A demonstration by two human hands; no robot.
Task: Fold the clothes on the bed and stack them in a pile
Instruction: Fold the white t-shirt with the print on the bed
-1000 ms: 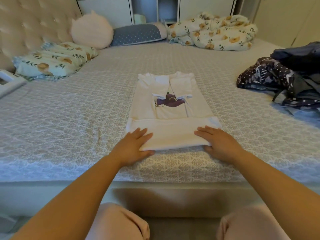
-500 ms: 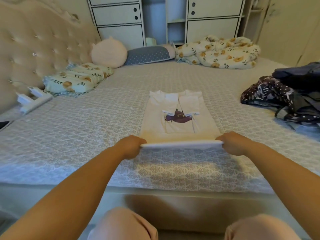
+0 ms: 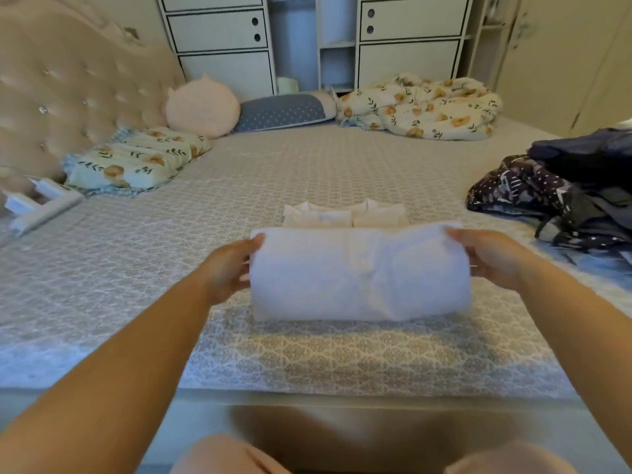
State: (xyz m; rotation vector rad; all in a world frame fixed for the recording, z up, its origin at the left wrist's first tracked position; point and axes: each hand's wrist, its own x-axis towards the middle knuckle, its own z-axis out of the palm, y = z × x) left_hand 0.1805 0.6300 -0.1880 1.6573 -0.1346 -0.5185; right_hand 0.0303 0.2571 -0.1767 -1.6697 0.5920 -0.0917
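A: What has changed since the earlier frame?
B: The near hem of the white shirt (image 3: 359,275), then held low at the bed (image 3: 307,357) edge, is now raised and carried away from the person.

A: Grip?
B: Left hand (image 3: 227,268) and right hand (image 3: 490,258) each pinch one end of the raised fold, fingers curled on cloth.

A: Governing relation?
B: The fold's long axis runs hand to hand; the collar end lies flat just beyond, so the fold probably lands there. Unfolded dark clothes (image 3: 564,196) wait far right.
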